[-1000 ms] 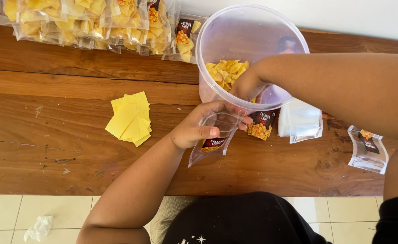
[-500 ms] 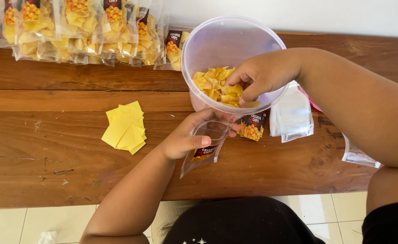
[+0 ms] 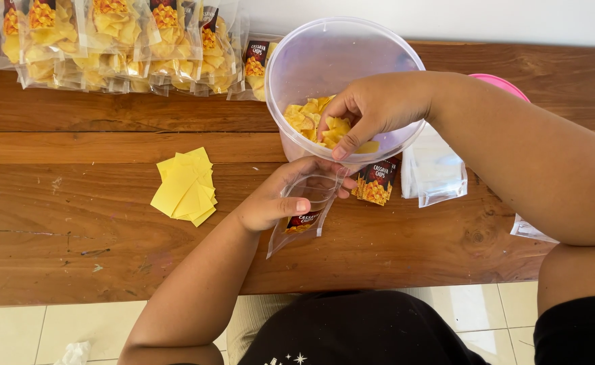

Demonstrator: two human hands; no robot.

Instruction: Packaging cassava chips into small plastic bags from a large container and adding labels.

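Observation:
My left hand [image 3: 275, 198] holds a small clear plastic pouch [image 3: 303, 215] with a dark label, its mouth held open just under the rim of a large translucent plastic tub [image 3: 311, 51]. Yellow chips [image 3: 302, 117] lie in the bottom of the tub. My right hand [image 3: 373, 108] reaches over the tub's near rim and is closed on a bunch of chips [image 3: 335, 132], right above the pouch mouth.
Filled chip pouches [image 3: 122, 40] lie in a row at the back left of the wooden table [image 3: 74, 203]. A pile of yellow paper squares [image 3: 186, 186] sits left of my hand. Empty pouches [image 3: 435, 170] lie right of the tub, a pink lid [image 3: 500, 84] behind my arm.
My right hand went from deep inside the tub to its near rim, coming up with a bunch of chips. My left hand kept holding the pouch open below.

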